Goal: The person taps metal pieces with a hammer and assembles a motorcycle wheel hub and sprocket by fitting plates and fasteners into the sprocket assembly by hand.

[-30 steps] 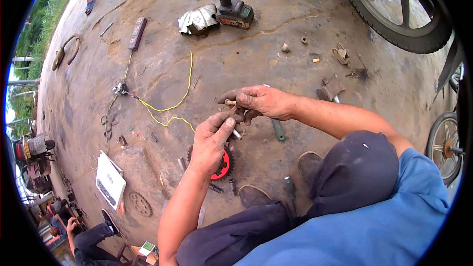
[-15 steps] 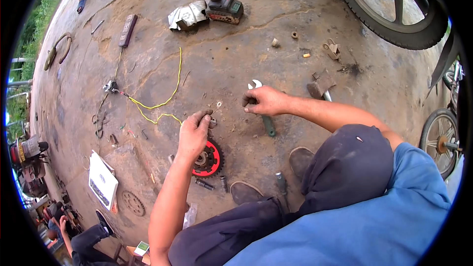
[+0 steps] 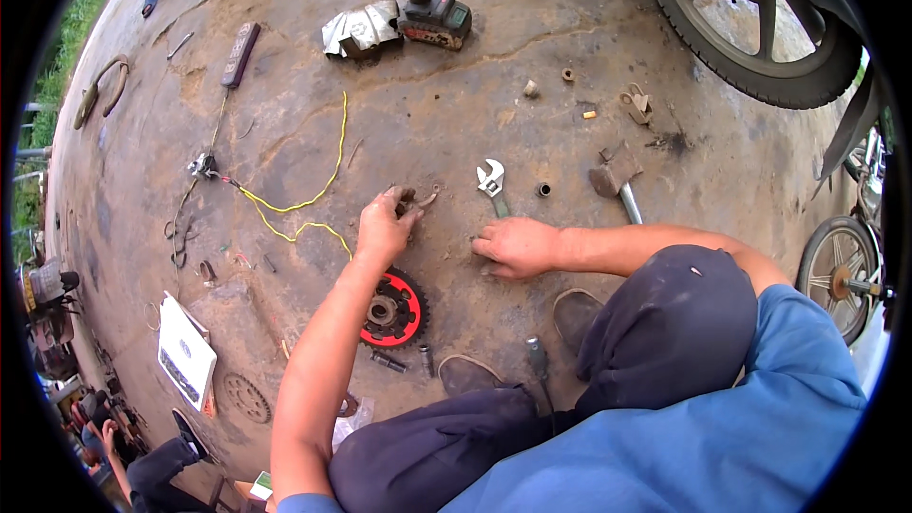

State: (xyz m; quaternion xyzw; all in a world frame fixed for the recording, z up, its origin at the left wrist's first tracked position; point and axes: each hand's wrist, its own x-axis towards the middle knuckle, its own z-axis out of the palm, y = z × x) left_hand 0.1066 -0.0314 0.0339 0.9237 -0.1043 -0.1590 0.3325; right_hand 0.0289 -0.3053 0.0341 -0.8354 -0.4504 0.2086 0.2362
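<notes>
My left hand (image 3: pixel 384 228) is low over the floor with its fingers bent and drawn together around something small and dark that I cannot make out. Beside its fingertips lies a small ring (image 3: pixel 436 188). An adjustable wrench (image 3: pixel 491 179) with a green handle points its jaw away from me. My right hand (image 3: pixel 522 247) is closed over its handle, hiding the lower part. Just below my left hand a red and black sprocket wheel (image 3: pixel 408 313) lies flat, partly behind my forearm. A dark socket (image 3: pixel 543 190) stands to the right of the wrench.
A cordless impact driver (image 3: pixel 432 5) stands far off beside crumpled silvery packaging (image 3: pixel 363 28). Yellow wires (image 3: pixel 323 180) run across the floor at left. A hammer (image 3: pixel 617 173) lies right, below a motorcycle wheel (image 3: pixel 760 28). Short sockets (image 3: pixel 426 359) and a screwdriver (image 3: pixel 538 359) lie near my shoes.
My right hand has moved down toward me onto the wrench's handle, uncovering the dark socket. My left hand has shifted slightly away from me and its fingers are more curled.
</notes>
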